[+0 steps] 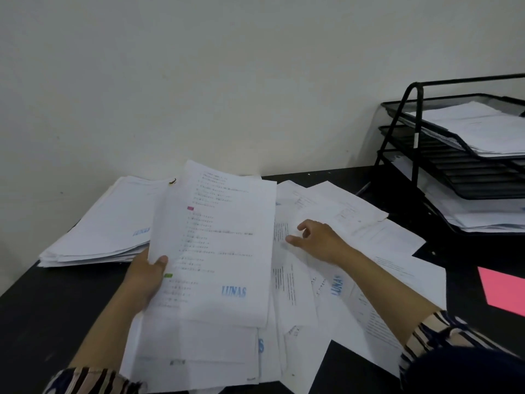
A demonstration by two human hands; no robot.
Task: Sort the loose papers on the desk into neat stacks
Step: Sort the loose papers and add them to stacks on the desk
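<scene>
Bare desk (42,314) lies open at my left; scattered papers (355,223) cover the middle, a wire tray rack (426,172) blocks the far right.

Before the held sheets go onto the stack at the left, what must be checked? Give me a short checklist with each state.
1. Left hand has a firm grip on the held sheets: ok.
2. Stack at the left has squared edges: not ok, slightly fanned.
3. Right hand free of paper: ok, it rests open on the loose papers.
4. Held sheets all belong together: cannot tell.
</scene>
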